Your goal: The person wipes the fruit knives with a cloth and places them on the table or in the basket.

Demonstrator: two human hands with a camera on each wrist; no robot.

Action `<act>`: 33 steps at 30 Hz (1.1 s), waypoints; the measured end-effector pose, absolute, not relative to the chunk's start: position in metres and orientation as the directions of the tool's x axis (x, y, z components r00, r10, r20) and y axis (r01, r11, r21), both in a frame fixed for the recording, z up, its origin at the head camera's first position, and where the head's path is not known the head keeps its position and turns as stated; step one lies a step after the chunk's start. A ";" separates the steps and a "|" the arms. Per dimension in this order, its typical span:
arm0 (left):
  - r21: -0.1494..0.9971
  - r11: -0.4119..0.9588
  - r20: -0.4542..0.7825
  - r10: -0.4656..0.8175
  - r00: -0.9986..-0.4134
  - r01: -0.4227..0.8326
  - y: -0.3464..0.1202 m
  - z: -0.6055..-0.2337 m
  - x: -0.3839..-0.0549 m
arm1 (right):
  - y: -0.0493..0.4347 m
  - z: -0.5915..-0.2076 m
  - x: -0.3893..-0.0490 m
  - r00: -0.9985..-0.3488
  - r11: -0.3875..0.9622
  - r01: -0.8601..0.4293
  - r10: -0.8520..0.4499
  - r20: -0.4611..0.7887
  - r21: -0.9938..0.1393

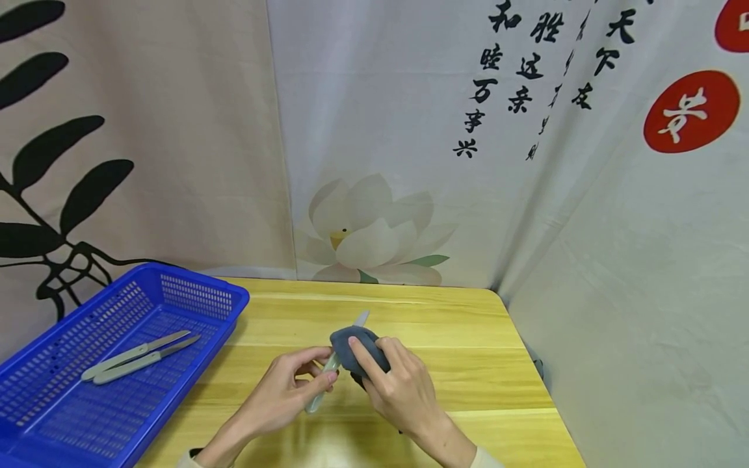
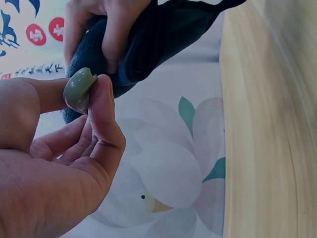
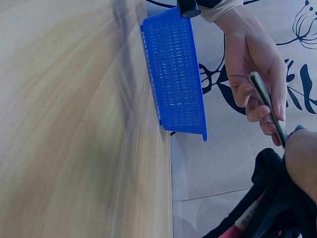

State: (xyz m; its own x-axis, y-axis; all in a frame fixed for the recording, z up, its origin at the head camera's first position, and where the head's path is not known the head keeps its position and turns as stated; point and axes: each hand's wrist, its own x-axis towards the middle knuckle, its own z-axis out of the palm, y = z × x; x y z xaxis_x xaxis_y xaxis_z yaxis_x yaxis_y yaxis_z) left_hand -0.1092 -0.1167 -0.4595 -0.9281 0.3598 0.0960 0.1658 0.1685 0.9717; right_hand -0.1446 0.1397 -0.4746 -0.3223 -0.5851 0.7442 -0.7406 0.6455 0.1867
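Between thumb and fingers, my left hand (image 1: 281, 393) pinches the pale green handle of a knife (image 1: 314, 404), which is held above the table with its blade pointing away. A dark blue-grey cloth (image 1: 344, 344) is folded over the blade, and only the tip shows beyond it. My right hand (image 1: 406, 390) grips this cloth against the blade, index finger laid along the top. In the left wrist view the rounded handle end (image 2: 79, 91) faces the camera. Loose folds of the cloth (image 3: 270, 173) hang below the right hand in the right wrist view.
At the left of the wooden table (image 1: 468, 364) stands a blue plastic basket (image 1: 238, 302). Two similar pale-handled knives (image 1: 125, 357) lie side by side in it. Behind the table hangs a printed curtain (image 1: 374, 130) with a lotus and writing.
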 end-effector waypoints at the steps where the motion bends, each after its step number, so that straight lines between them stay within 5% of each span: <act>1: 0.972 0.169 0.093 0.363 -0.927 0.164 -0.117 -0.459 -0.109 | 0.140 -0.475 -0.145 -0.324 0.652 -0.734 -0.583 0.745 0.191; 23: 0.963 0.190 0.109 0.370 -0.923 0.189 -0.120 -0.459 -0.107 | 0.166 -0.473 -0.173 -0.399 0.759 -0.640 -0.461 0.792 0.119; 28: 0.894 0.290 0.247 0.313 -0.917 0.340 -0.120 -0.464 -0.108 | 0.174 -0.472 -0.173 -0.433 0.766 -0.642 -0.394 0.810 0.029; 33: 0.706 0.468 0.479 0.237 -0.845 0.531 -0.116 -0.470 -0.110 | 0.177 -0.469 -0.169 -0.450 0.754 -0.656 -0.366 0.814 -0.023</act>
State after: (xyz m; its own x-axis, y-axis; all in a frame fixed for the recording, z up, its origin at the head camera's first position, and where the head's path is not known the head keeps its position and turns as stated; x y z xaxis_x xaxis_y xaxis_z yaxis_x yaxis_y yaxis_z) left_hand -0.1096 -0.1163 -0.4699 -0.8453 0.2371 0.4788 0.5313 0.4677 0.7064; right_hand -0.1691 0.1770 -0.4695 -0.4501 -0.3663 0.8144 -0.6560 0.7544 -0.0233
